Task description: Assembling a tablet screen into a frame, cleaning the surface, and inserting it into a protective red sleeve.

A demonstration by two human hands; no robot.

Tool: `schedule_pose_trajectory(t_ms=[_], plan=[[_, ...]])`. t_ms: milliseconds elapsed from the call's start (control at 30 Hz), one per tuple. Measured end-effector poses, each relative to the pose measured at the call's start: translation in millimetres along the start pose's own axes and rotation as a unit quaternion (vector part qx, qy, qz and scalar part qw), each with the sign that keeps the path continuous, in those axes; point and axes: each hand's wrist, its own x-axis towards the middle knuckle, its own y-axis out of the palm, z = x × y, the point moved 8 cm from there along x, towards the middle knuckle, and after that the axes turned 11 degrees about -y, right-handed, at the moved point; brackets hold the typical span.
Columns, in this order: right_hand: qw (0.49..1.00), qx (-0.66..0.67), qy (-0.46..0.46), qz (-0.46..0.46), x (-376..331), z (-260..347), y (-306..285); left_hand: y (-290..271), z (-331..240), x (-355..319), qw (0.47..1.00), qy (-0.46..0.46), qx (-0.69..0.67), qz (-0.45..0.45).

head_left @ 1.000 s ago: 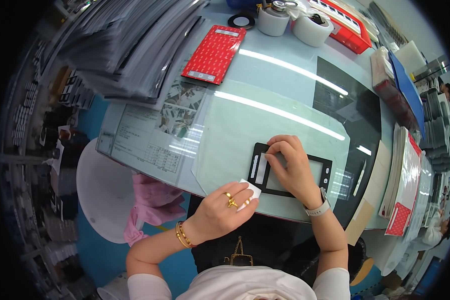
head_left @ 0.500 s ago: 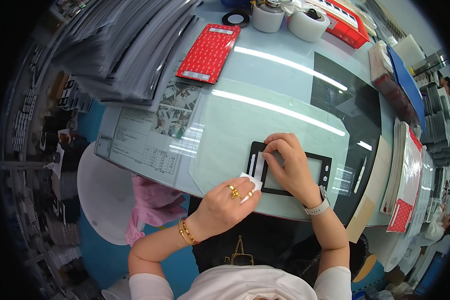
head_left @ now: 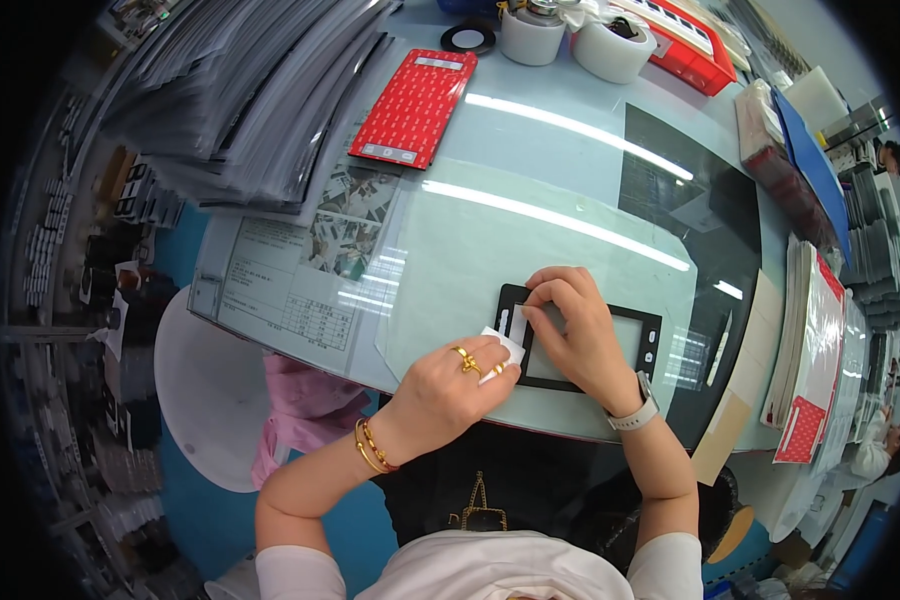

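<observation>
A flat black frame-like panel, with a large window and small cut-outs at its ends, lies on the pale green mat near the table's front edge. My left hand, wearing gold rings, grips a folded white wipe or paper piece against the panel's left end. Over the panel, my right hand has thumb and forefinger pinched together near the top of a pale strip. What lies between those fingertips is too small to make out.
Dark sheets are stacked at the far left, beside a red patterned panel. Tape rolls and a red tray stand at the back. A pen-like white tool lies right, near stacked sheets. A pink cloth hangs left.
My left hand has shifted slightly away from me, and the white piece has moved up along the panel's left end with it. My right hand is nearly unmoved.
</observation>
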Motion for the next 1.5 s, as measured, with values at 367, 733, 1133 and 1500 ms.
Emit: schedule_pose_trajectory(t_ms=[367,733,1133,1500], plan=[[1.0,0.002,0.005,0.003,-0.2,-1.7,0.5,2.5,11.5,12.5,1.0,0.006,0.005,0.015],[0.997,0.022,0.05,-0.053,0.2,-7.7,-9.2,11.0,21.1,31.3,1.0,0.004,0.026,-0.013],[0.981,-0.059,0.097,-0.159,-78.7,20.7,-111.0,-2.8,30.0,43.7,0.996,0.0,0.03,-0.084],[0.97,-0.138,0.19,-0.059,-170.6,15.7,-100.2,-0.8,1.5,0.9,0.999,0.027,0.01,-0.02]])
